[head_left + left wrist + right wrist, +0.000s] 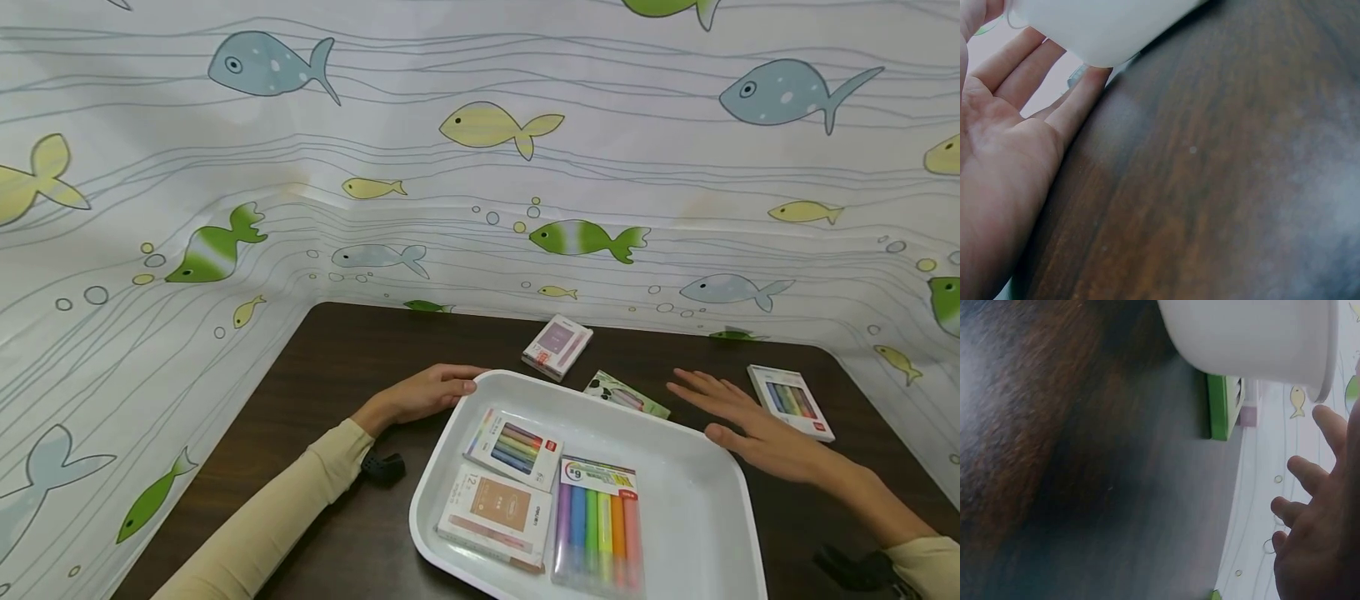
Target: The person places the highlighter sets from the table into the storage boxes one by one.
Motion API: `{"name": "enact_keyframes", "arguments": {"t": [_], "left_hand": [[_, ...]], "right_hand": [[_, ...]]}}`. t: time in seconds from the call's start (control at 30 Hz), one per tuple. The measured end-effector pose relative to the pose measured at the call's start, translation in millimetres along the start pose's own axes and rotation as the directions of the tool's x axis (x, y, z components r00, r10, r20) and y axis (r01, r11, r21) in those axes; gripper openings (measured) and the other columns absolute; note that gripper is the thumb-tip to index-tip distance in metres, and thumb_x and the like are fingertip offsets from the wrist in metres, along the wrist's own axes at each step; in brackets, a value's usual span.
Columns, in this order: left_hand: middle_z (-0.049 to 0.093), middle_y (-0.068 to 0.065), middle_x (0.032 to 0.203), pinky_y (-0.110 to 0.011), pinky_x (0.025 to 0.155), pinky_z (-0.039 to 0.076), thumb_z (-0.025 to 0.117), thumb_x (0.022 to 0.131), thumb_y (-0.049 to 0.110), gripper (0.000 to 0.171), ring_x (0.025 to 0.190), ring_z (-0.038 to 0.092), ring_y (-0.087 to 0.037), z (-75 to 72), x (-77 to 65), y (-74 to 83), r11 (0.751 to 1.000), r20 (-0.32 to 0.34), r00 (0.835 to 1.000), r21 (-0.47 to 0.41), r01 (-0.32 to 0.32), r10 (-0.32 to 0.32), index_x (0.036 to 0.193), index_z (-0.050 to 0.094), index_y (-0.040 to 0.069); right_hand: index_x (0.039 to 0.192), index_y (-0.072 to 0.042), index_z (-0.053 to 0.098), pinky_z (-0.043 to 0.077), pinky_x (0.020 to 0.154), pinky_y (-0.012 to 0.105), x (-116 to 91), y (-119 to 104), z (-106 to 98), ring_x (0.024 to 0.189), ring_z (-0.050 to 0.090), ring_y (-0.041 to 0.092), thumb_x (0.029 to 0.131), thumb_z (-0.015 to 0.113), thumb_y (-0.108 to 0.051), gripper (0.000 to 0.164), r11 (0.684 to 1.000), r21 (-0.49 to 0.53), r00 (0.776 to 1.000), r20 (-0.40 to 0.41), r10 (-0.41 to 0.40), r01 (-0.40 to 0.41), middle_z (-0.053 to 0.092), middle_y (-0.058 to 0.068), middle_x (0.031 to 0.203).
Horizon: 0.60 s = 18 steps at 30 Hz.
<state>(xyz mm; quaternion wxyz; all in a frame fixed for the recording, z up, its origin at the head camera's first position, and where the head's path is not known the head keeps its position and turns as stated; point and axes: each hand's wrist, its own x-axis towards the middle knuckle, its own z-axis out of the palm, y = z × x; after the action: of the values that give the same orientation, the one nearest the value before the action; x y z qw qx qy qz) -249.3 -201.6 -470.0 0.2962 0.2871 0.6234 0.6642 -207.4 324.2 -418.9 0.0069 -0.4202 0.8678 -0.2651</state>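
Observation:
A white tray (693, 483) sits at the front of the table. My left hand (427, 392) grips its far left corner, the thumb at the rim; in the left wrist view the fingers reach round the tray corner (1107, 44). My right hand (757, 429) is held by the far right corner with fingers straight and spread. In the right wrist view it is close to the tray rim (1329, 356); contact cannot be told. Inside the tray lie a pack of coloured highlighters (600, 525), a white box with a window of coloured sticks (521, 447) and a white-and-brown box (495, 512).
Behind the tray lie a white-and-purple box (557, 346) and a green panda box (626, 393), partly hidden by the rim. Another windowed box of coloured sticks (791, 402) lies at the right. A fish-patterned sheet (480, 208) hangs round the dark wooden table (360, 350).

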Motion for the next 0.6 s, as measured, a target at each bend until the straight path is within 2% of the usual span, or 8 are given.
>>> {"name": "enact_keyframes", "arguments": {"t": [0.13,0.37,0.53,0.6], "left_hand": [[0.049,-0.018,0.148,-0.041,0.101,0.048,0.051,0.109,0.016,0.05,0.128,0.053,-0.03,0.0,0.0,0.0,1.0,-0.003,1.0,0.001,0.001,-0.001,0.155,0.04,0.0],[0.05,-0.019,0.148,-0.042,0.101,0.048,0.051,0.109,0.017,0.05,0.128,0.053,-0.031,-0.1,0.2,-0.3,1.0,0.003,1.0,-0.003,-0.001,0.001,0.155,0.04,0.0],[0.05,-0.019,0.148,-0.042,0.101,0.048,0.049,0.109,0.015,0.049,0.127,0.054,-0.031,-0.5,0.1,-1.0,1.0,0.007,1.0,-0.007,-0.005,0.006,0.155,0.04,0.0],[0.05,-0.019,0.148,-0.041,0.101,0.048,0.049,0.109,0.015,0.049,0.127,0.054,-0.03,-0.9,0.1,-1.4,1.0,0.006,1.0,-0.008,-0.007,0.007,0.155,0.041,0.0]], "right_hand": [[0.161,-0.012,0.033,-0.008,0.117,0.027,-4.0,7.4,0.7,0.154,0.003,0.021,0.109,0.049,-0.019,0.055,1.0,0.003,1.0,-0.01,0.004,-0.004,0.019,0.012,0.167],[0.162,-0.014,0.032,-0.01,0.118,0.054,-13.2,24.7,-1.3,0.153,0.002,0.016,0.107,0.051,-0.016,0.058,0.997,-0.011,0.997,-0.041,0.072,-0.073,0.017,0.013,0.167],[0.162,-0.014,0.031,-0.008,0.114,0.066,-18.5,31.6,-6.4,0.152,0.003,0.015,0.103,0.057,-0.011,0.064,0.994,-0.02,0.992,-0.069,0.109,-0.11,0.016,0.011,0.168],[0.162,-0.016,0.031,-0.005,0.112,0.07,-19.7,33.4,-8.6,0.152,0.004,0.019,0.102,0.058,-0.011,0.066,0.991,-0.026,0.989,-0.077,0.128,-0.13,0.016,0.009,0.168]]}}
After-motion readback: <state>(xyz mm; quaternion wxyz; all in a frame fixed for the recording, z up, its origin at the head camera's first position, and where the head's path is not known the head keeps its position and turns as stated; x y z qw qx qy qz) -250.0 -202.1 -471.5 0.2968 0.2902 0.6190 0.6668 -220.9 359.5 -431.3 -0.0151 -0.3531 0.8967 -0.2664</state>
